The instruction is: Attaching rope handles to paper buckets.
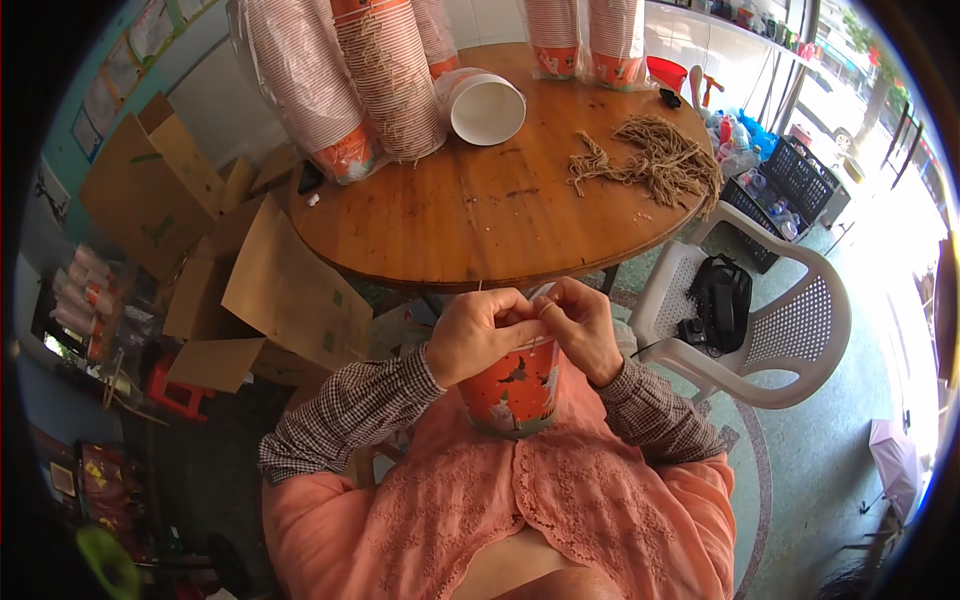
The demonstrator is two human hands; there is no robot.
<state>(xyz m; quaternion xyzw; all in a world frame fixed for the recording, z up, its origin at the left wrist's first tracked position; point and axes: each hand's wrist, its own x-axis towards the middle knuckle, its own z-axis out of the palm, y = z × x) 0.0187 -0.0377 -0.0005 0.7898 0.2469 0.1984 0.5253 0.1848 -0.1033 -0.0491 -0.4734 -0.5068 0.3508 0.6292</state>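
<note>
An orange paper bucket point(512, 392) with dark and white printed figures stands upright in my lap, close to the table's near edge. My left hand point(470, 338) and my right hand point(585, 328) meet at its rim, with fingers pinched together. A thin strand of twine point(543, 310) shows between the fingertips, and a short end sticks up above my left hand. My fingers hide much of the strand and of the bucket's rim. On the table ahead lies a loose heap of brown twine point(660, 160).
Tall stacks of paper buckets point(390, 80) in clear plastic stand on the round wooden table point(450, 225). One white-lined bucket point(488, 110) lies on its side. Open cardboard boxes point(290, 290) are at my left. A white plastic chair point(790, 320) holding a black bag point(722, 300) stands at right.
</note>
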